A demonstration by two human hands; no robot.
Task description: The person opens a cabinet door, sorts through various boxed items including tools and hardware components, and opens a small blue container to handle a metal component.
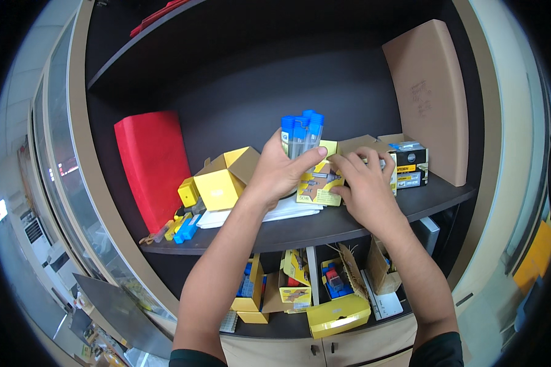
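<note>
My left hand (278, 171) is closed around several clear plastic tubes with blue caps (302, 128), held upright above the shelf. Dark contents show through the tubes, too small to name. Just right of them, a small yellow cardboard box (317, 191) with tools pictured on its side stands near the shelf's front. My right hand (371, 186) grips this box at its right side, thumb low and fingers over the upper edge. Part of the box's top is hidden behind my fingers.
An open yellow carton (221, 188) and a red folder (151, 168) stand at left, with small blue and yellow cases (187, 228) before them. Stacked boxes (412, 165) and a tall brown carton (431, 104) are at right. Open boxes (338, 315) fill the lower shelf.
</note>
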